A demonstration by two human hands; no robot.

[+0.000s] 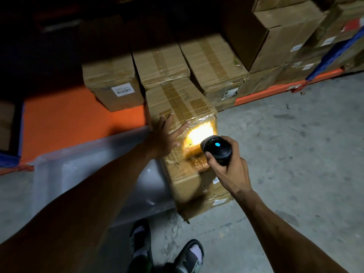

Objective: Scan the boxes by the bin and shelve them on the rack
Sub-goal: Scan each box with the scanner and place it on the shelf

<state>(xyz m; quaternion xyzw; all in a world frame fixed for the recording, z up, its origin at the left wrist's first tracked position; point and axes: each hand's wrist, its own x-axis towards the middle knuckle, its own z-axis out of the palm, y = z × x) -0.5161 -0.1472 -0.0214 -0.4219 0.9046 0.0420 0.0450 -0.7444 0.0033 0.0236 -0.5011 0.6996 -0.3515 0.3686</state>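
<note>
A scanner (216, 149) is held in the right hand (229, 166), its grip wrapped round the handle, and aimed at the top box (183, 117). The left hand (167, 135) is pressed flat, fingers spread, on that box, stacked beside the bin (82, 174). The label is washed out by glare, so a misread is likely; the stack could be tipped.

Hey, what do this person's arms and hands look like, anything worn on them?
Both forearms are bare, with no sleeves in view. The left hand and right hand wear no gloves, and no rings, watch or wristband are visible.
</note>
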